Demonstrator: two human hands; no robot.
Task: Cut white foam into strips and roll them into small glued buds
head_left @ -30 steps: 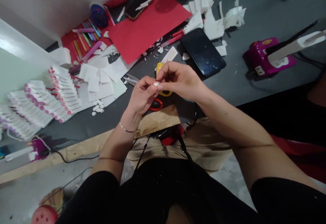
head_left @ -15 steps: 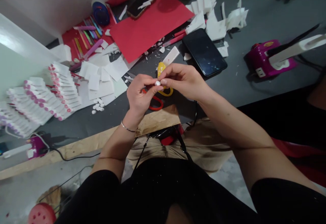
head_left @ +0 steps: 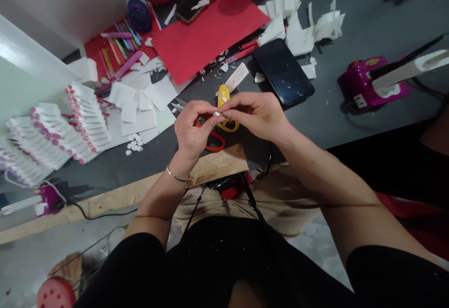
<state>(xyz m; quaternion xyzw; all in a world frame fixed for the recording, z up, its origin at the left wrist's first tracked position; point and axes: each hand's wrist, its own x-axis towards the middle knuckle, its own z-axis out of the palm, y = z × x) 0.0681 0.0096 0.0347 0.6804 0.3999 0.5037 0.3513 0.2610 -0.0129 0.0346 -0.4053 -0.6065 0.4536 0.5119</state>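
Between the fingertips of both hands is a small white piece (head_left: 217, 114), mostly covered, so its exact kind cannot be told. My left hand (head_left: 192, 125) pinches it with thumb and forefinger. From the other side my right hand (head_left: 261, 114) is closed on the same piece, thumb against fingers. Beneath the hands lie red-handled scissors (head_left: 216, 143), partly hidden by my left hand, and a yellow tool (head_left: 223, 94) with a looped end. Several small white pellets (head_left: 134, 143) rest on the table, left of my left hand.
Rows of white strips with pink tips (head_left: 86, 123) and paper pieces (head_left: 140, 117) lie left. Behind are red paper (head_left: 210, 32), a black phone (head_left: 283, 72) and white scraps (head_left: 298, 37). Purple-based devices with cords stand right (head_left: 373, 83) and far left (head_left: 49, 198).
The fingers of my right hand have shifted slightly around the white piece, and less of it shows. My left hand stays almost still.
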